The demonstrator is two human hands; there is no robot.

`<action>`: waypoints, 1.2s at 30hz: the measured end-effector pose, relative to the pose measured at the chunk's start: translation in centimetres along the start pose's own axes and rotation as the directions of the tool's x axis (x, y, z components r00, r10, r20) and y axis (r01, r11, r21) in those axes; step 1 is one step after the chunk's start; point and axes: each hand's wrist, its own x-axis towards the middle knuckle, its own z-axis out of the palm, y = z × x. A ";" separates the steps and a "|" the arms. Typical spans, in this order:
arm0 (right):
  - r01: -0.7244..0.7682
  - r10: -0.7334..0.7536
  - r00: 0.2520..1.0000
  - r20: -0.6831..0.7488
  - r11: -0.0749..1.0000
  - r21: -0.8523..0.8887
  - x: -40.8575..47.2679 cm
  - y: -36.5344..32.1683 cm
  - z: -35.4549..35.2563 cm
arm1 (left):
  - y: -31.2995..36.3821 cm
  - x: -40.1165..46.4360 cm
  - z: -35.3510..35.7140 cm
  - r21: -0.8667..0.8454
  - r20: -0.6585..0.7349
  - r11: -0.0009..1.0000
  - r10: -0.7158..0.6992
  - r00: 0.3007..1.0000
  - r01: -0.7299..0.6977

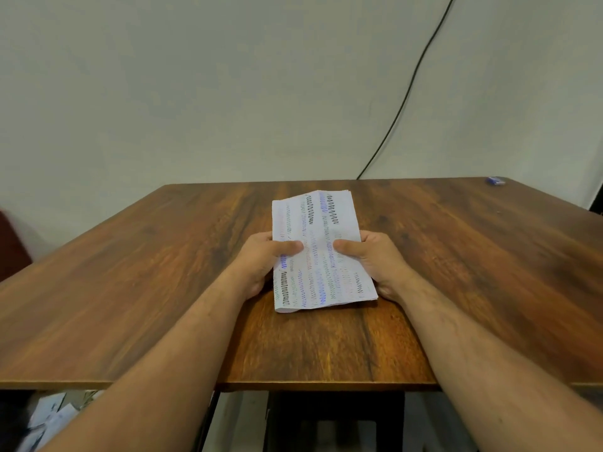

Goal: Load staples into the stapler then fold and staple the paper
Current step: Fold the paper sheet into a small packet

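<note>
A folded white paper [321, 249] covered in rows of coloured scribbles lies lengthwise on the middle of the wooden table [130, 288]. My left hand [264, 259] grips its left edge, thumb pressed on top. My right hand [372, 259] grips the right edge the same way, thumb on the sheet. The paper's near end is slightly lifted off the table. No stapler shows in view. A small blue object [495, 181], perhaps a staple box, lies at the far right corner of the table.
A black cable [411, 93] runs down the pale wall behind the table. Below the table's near edge at the left lie loose papers [52, 415]. A dark reddish object [9, 243] stands at the left edge.
</note>
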 end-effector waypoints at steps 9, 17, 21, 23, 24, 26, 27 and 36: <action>-0.002 0.002 1.000 0.005 0.999 0.045 0.2 0.2 -0.3 | -0.6 -0.2 0.7 -0.132 -0.046 0.990 0.047 0.998 -0.053; -0.009 0.010 1.000 -0.030 0.999 0.031 0.4 0.2 -0.4 | -0.4 -0.3 0.5 -0.165 -0.042 0.986 0.018 0.999 -0.025; -0.012 0.013 0.999 -0.029 0.999 0.038 0.6 0.2 -0.5 | -0.5 0.0 0.3 -0.173 -0.046 0.985 0.006 0.999 -0.014; -0.010 0.011 0.999 -0.034 0.999 0.038 0.7 0.3 -0.5 | -0.7 0.1 0.3 -0.186 -0.047 0.982 0.010 0.999 -0.019; -0.008 0.009 0.999 -0.035 0.999 0.038 0.7 0.3 -0.4 | -0.7 0.1 0.3 -0.193 -0.050 0.981 0.016 0.999 -0.025; -0.002 0.004 0.999 -0.042 0.999 0.040 0.8 0.4 -0.4 | -0.7 0.1 0.3 -0.200 -0.062 0.979 0.026 0.998 -0.038; 0.002 -0.001 0.999 -0.049 0.999 0.039 0.9 0.4 -0.4 | -0.7 0.1 0.3 -0.204 -0.068 0.978 0.029 0.997 -0.043; -0.014 0.015 0.999 -0.049 1.000 0.019 0.6 0.3 -0.4 | -0.5 -0.5 0.7 -0.218 -0.133 0.974 0.037 0.990 -0.066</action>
